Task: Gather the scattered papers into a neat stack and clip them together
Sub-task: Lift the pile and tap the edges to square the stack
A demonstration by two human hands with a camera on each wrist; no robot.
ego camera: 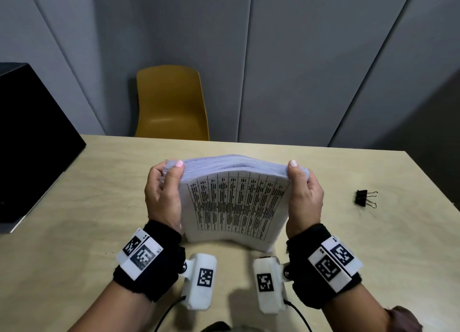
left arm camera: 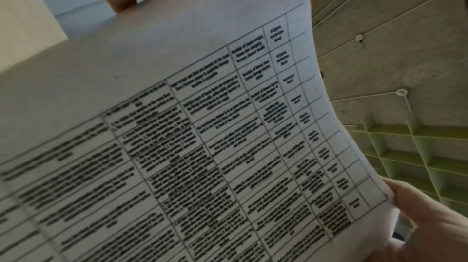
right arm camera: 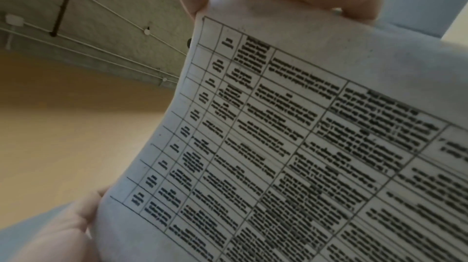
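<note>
You are squaring the stack of papers (ego camera: 234, 202) — it stands on edge on the surface (ego camera: 336, 232), left hand (ego camera: 163, 194) and right hand (ego camera: 305, 194) grasping its sides. Next comes the binder clip (ego camera: 364, 198), lying right of the stack — free one hand.

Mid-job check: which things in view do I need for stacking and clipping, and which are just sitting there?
For the job:
- paper stack, held upright on the table, left hand and right hand gripping its sides
- binder clip, lying unused to the right

Just there:
- yellow chair beyond the table
- black box at the left
</note>
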